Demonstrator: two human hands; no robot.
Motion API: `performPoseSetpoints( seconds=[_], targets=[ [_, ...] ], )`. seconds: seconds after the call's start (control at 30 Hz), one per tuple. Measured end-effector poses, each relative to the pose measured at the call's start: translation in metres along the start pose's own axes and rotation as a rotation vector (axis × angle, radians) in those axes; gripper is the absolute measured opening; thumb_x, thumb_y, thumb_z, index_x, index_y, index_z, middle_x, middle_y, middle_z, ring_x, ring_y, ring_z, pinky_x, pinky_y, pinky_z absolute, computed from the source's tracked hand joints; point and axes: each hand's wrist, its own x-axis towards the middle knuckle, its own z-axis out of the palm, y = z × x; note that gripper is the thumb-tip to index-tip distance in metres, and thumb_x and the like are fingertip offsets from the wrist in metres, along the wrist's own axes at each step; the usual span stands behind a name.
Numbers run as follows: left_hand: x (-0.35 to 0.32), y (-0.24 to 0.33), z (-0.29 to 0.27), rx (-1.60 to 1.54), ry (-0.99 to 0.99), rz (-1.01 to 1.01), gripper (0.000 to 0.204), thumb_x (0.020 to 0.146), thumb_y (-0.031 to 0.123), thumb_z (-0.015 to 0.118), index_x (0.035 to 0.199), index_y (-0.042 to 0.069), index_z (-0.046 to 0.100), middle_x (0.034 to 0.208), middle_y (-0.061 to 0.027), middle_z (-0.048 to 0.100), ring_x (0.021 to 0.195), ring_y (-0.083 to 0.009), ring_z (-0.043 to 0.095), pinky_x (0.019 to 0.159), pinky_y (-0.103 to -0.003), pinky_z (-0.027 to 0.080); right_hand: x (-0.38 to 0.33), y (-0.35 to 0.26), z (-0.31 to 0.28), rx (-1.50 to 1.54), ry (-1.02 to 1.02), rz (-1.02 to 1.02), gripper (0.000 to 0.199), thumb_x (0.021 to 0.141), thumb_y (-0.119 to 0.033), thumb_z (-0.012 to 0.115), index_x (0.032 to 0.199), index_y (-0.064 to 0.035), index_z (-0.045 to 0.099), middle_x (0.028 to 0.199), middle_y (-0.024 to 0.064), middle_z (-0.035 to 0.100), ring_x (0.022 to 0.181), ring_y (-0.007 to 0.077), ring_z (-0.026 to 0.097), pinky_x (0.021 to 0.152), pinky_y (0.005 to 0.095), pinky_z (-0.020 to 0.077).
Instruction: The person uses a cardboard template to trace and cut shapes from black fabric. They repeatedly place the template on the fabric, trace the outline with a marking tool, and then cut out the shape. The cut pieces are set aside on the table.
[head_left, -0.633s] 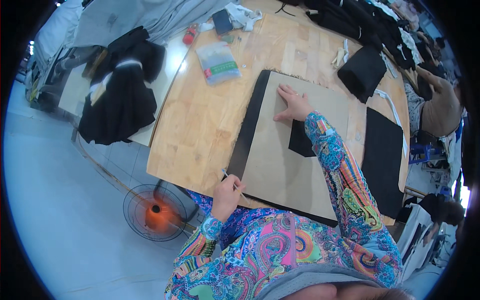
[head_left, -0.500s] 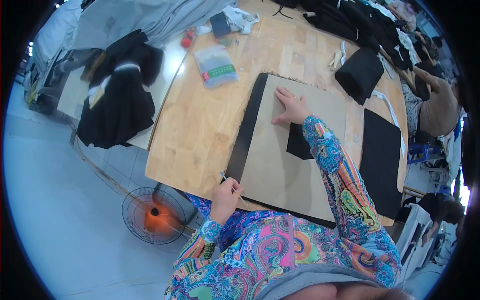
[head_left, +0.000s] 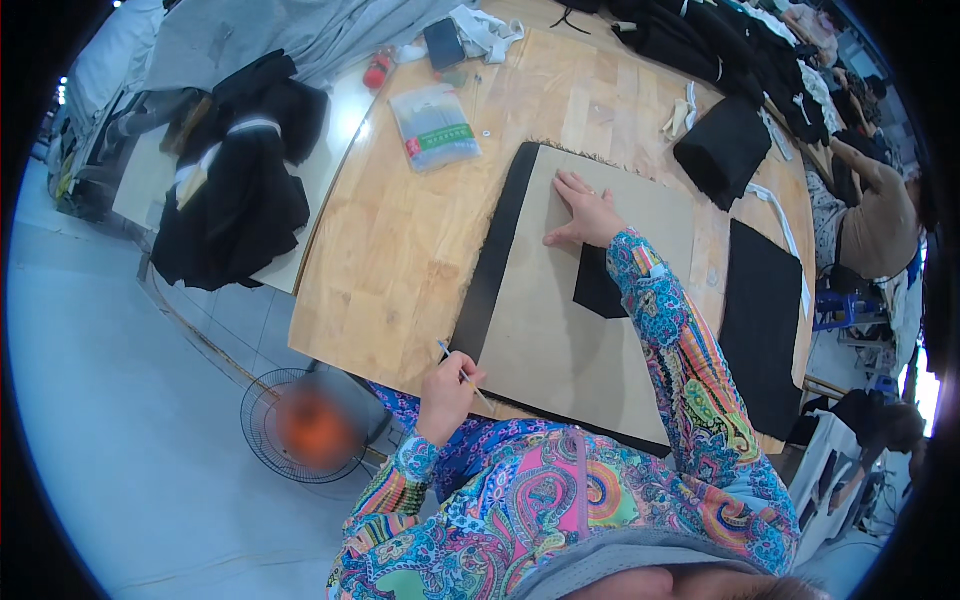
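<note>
A beige pattern board lies on a piece of black fabric, which shows as a strip along the board's left side and lower edge. Through a cutout in the board, a dark patch is visible. My right hand rests flat on the board's upper part, fingers and thumb spread. Beside its lower left corner, my left hand has its fingers closed around a thin pen. The pen slants, with its blue end pointing up and away; whether its lower tip touches anything I cannot tell.
A plastic packet lies on the wooden table. Folded black fabric and a flat black piece are at the right. A fan stands below the left table edge. Another person sits at far right.
The picture has shifted very slightly. My left hand keeps the pen in nearly the same place, and my right hand stays flat on the board.
</note>
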Motion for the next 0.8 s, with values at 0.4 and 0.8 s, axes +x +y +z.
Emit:
performPoseSetpoints(
  seconds=[0.4, 0.8],
  targets=[
    [0.0019, -0.0031, 0.0015, -0.032, 0.018, -0.001, 0.016, 0.079, 0.008, 0.069, 0.079, 0.003, 0.055, 0.063, -0.0015, 0.05, 0.058, -0.009, 0.045, 0.053, -0.026, 0.038, 0.002, -0.0001, 0.0016, -0.005, -0.003, 0.015, 0.111, 0.056, -0.053, 0.08, 0.144, -0.0098, 0.028, 0.153, 0.0019, 0.019, 0.142, 0.0202, 0.013, 0.105, 0.0677, 0.012],
    [0.0022, -0.003, 0.0001, 0.014, 0.016, 0.049, 0.013, 0.079, 0.008, 0.067, 0.08, 0.002, 0.055, 0.063, -0.0082, 0.055, 0.056, -0.0179, 0.053, 0.052, -0.033, 0.043, 0.0019, -0.0007, 0.0028, -0.011, 0.002, 0.014, 0.109, 0.056, -0.054, 0.08, 0.143, -0.0104, 0.029, 0.153, 0.0015, 0.019, 0.142, 0.0205, 0.015, 0.105, 0.0683, 0.0132]
  ],
)
